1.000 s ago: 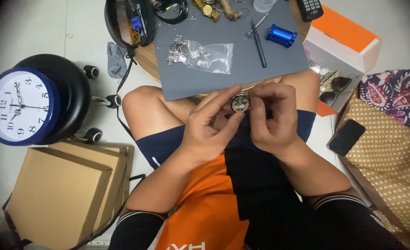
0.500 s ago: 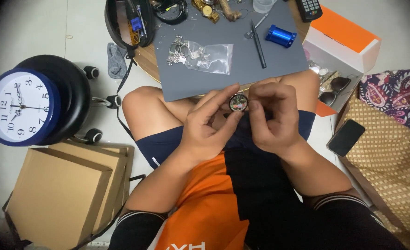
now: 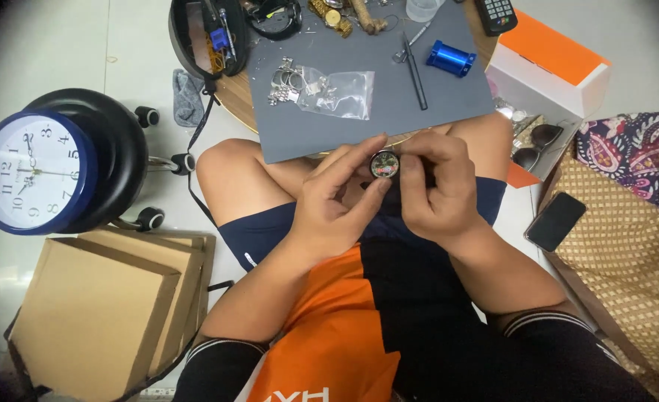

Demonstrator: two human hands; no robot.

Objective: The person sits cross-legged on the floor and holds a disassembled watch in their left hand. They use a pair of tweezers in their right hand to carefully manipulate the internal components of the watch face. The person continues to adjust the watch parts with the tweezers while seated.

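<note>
A small round watch case [image 3: 384,164] with a dark rim sits between both my hands, above my lap. My left hand [image 3: 335,199] pinches its left side with thumb and fingertips. My right hand [image 3: 435,186] grips its right side, fingers curled over it. Just beyond the hands lies a grey work mat [image 3: 374,74] on a round wooden table. On the mat are a clear bag of metal parts [image 3: 329,88], a thin black tool [image 3: 415,71], and a blue metal cylinder [image 3: 451,58].
A blue-rimmed wall clock [image 3: 28,171] rests on a black stool at left. Cardboard boxes [image 3: 99,313] lie below it. An orange and white box [image 3: 549,71], sunglasses [image 3: 536,145] and a dark phone [image 3: 555,221] are at right. A black case [image 3: 207,37] stands at the table's left.
Both hands have kept hold of the watch case; only the fingers shifted slightly around it. Nothing else has moved.
</note>
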